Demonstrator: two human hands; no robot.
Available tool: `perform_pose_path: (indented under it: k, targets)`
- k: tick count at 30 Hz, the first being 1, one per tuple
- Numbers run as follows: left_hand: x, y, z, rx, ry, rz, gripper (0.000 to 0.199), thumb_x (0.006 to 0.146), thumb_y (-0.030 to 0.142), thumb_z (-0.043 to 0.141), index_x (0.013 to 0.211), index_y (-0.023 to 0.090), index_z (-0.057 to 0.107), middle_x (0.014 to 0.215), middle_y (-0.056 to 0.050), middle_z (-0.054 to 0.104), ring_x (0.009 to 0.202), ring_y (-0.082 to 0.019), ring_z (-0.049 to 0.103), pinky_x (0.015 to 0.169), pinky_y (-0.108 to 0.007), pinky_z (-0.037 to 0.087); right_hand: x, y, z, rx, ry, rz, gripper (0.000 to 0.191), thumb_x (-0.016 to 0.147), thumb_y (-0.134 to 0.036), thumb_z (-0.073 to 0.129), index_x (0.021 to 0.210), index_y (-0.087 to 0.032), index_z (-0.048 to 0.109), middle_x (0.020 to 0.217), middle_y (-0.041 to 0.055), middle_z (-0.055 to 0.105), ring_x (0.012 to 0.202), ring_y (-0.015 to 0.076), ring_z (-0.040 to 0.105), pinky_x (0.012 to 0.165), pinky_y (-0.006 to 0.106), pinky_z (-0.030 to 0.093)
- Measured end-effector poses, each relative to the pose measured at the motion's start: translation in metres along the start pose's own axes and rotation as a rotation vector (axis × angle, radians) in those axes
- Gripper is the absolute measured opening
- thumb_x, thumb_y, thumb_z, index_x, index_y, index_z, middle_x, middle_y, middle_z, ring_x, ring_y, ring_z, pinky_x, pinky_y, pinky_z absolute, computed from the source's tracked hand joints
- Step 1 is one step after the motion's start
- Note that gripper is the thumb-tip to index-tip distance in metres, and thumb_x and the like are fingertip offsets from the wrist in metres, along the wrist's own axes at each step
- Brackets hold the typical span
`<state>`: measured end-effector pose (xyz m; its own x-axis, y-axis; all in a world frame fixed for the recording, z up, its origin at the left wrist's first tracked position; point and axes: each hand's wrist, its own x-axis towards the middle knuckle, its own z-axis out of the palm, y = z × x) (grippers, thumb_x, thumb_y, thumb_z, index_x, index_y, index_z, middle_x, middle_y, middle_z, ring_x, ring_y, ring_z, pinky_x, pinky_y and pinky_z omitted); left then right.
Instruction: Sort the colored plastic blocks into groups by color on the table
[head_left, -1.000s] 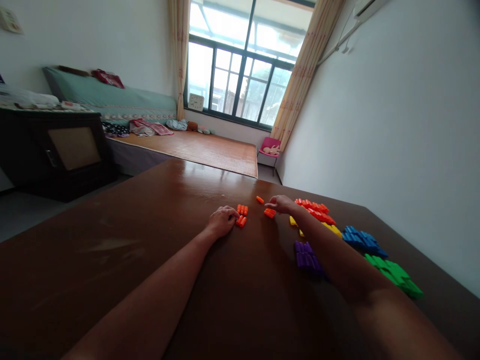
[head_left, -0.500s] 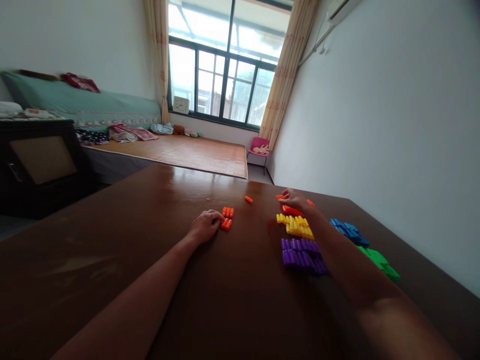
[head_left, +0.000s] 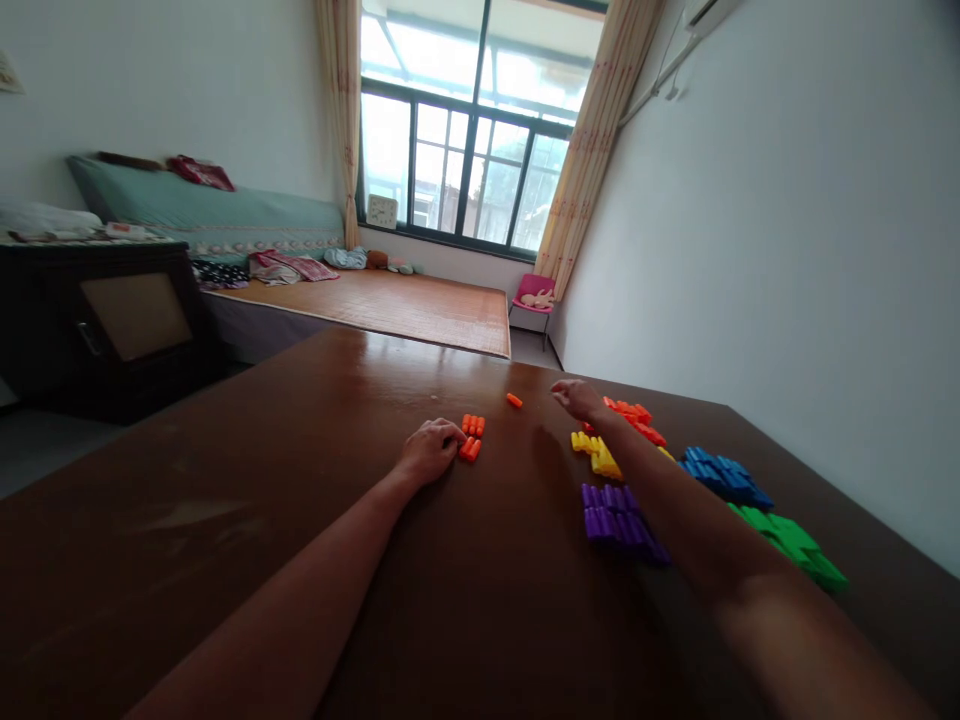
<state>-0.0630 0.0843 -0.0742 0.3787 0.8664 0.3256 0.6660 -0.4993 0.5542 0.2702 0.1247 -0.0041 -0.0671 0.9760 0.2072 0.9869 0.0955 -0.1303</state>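
Small orange pieces (head_left: 473, 425) stand in two short rows on the brown table (head_left: 450, 560). At the left end of the nearer row, my left hand (head_left: 433, 450) has its curled fingertips on an orange piece (head_left: 474, 451). A single orange piece (head_left: 514, 400) lies apart, between the rows and my right hand (head_left: 577, 398). The right hand is over the table with its fingers closed together; anything in them is hidden. Beyond the right forearm are more orange-red pieces (head_left: 630, 412), with yellow pieces (head_left: 604, 457) nearer.
Purple pieces (head_left: 616, 520) lie left of my right forearm. Blue pieces (head_left: 724, 475) and green pieces (head_left: 791, 540) are grouped right of it. Past the table's far edge are a bed (head_left: 390, 300) and a pink chair (head_left: 534, 292). A dark cabinet (head_left: 97, 320) stands at the left.
The view has turned slightly left. My right hand has moved left relative to the table, and the orange piece at its fingertips no longer shows. My left hand stays beside the orange rows.
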Motion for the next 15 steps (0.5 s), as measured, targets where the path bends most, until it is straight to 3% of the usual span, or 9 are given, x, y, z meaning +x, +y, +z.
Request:
perform_pose_path:
  k: [5,8,11,15]
  targets:
    - [-0.001,-0.002,0.002,-0.028,0.018,0.015,0.023,0.085,0.023,0.053,0.089,0.027,0.075,0.105,0.0,0.071,0.099,-0.019,0.061,0.09,-0.03,0.047,0.029,-0.06,0.044,-0.015,-0.119,-0.038,0.03,0.09,-0.023,0.058,0.118,-0.022,0.067,0.117,0.0069,0.07,0.108,0.0204,0.064,0.092,0.025,0.047]
    - [-0.001,-0.002,0.002,-0.036,0.024,0.016,0.023,0.085,0.023,0.053,0.089,0.027,0.075,0.105,0.0,0.071,0.099,-0.019,0.061,0.09,-0.03,0.046,0.033,-0.071,0.052,-0.029,-0.12,-0.016,0.027,0.087,-0.02,0.059,0.112,-0.02,0.07,0.111,0.0091,0.072,0.103,0.0219,0.066,0.086,0.024,0.047]
    - [-0.001,-0.002,0.002,-0.04,0.019,0.015,0.023,0.085,0.023,0.053,0.089,0.028,0.075,0.105,0.0,0.071,0.099,-0.019,0.061,0.09,-0.029,0.047,0.035,-0.056,0.04,-0.006,-0.154,0.008,0.022,0.08,-0.018,0.067,0.101,-0.02,0.072,0.105,0.0072,0.073,0.097,0.0206,0.067,0.082,0.023,0.047]
    - [-0.001,0.0,-0.001,-0.023,-0.003,0.01,0.023,0.085,0.023,0.053,0.089,0.028,0.075,0.107,0.001,0.07,0.101,-0.019,0.061,0.089,-0.029,0.047,0.03,-0.011,0.003,0.054,-0.2,0.105,0.02,0.073,-0.018,0.074,0.093,-0.018,0.073,0.098,0.0051,0.074,0.086,0.0167,0.067,0.073,0.021,0.048]
